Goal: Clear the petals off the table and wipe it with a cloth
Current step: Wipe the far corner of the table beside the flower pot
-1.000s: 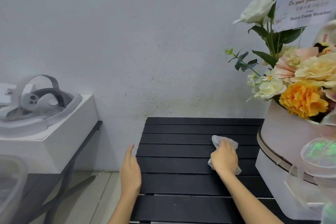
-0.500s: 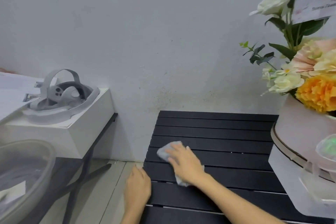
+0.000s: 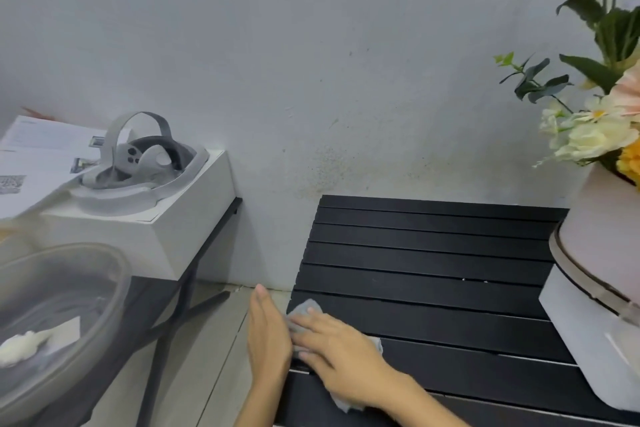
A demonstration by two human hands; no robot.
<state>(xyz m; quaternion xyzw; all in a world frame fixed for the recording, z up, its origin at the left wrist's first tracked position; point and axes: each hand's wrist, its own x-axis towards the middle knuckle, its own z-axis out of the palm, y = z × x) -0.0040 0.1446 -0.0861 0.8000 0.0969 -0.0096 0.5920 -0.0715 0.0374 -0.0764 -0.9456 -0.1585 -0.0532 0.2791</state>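
Note:
A black slatted table (image 3: 433, 274) stands against the white wall. My right hand (image 3: 341, 354) lies flat on a grey cloth (image 3: 303, 310) at the table's left edge, pressing it onto the slats. My left hand (image 3: 268, 340) is held upright, fingers together and palm facing right, against that left edge, touching the cloth and my right fingertips. No loose petals show on the visible slats. A clear bowl (image 3: 69, 329) at the lower left holds several pale petals (image 3: 20, 347).
A flower arrangement (image 3: 595, 135) in a pale pink box (image 3: 602, 239) on a white base fills the table's right side. To the left, a white box (image 3: 145, 236) bearing a grey headset (image 3: 142, 156) sits on a black stand. Tiled floor lies between.
My right hand slid the cloth leftward across the slats from mid-table to the left edge. My left hand turned upright beside the edge, meeting the cloth. The view swung left.

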